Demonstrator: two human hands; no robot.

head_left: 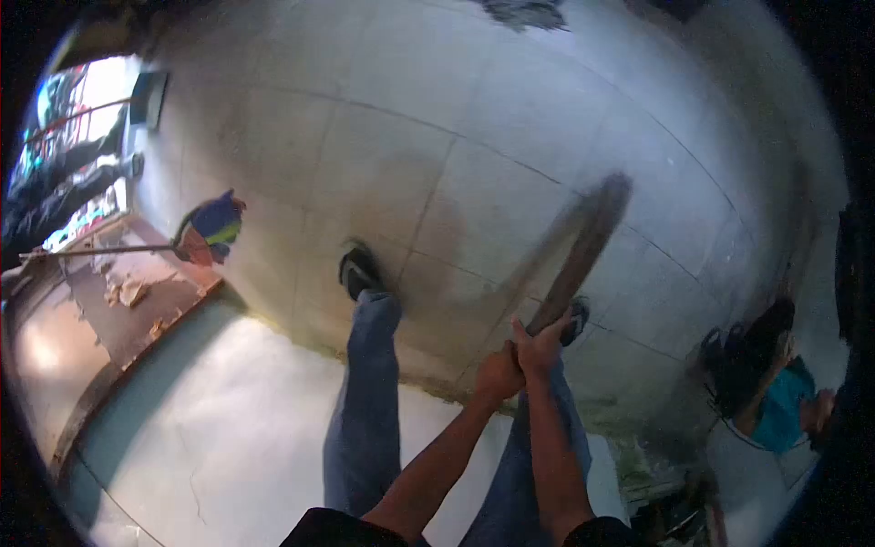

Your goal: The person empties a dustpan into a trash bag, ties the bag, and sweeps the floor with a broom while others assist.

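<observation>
Both of my hands grip one end of a long brown wooden club (583,251), which widens toward its far rounded end and is slightly blurred. My left hand (499,372) is wrapped round the end nearest me. Just above it, touching it, my right hand (540,349) closes on the club with the thumb along it. The club slants up and to the right over the grey tiled floor (392,173), beside my right shoe (575,321). Whether its tip touches the floor I cannot tell.
My left shoe (360,271) stands on the tiles beyond a white ledge (255,410). At left are a low board (155,314) with scraps, a stick with a multicoloured end (214,228), and a person's legs (77,178). A person in teal (782,410) is at right.
</observation>
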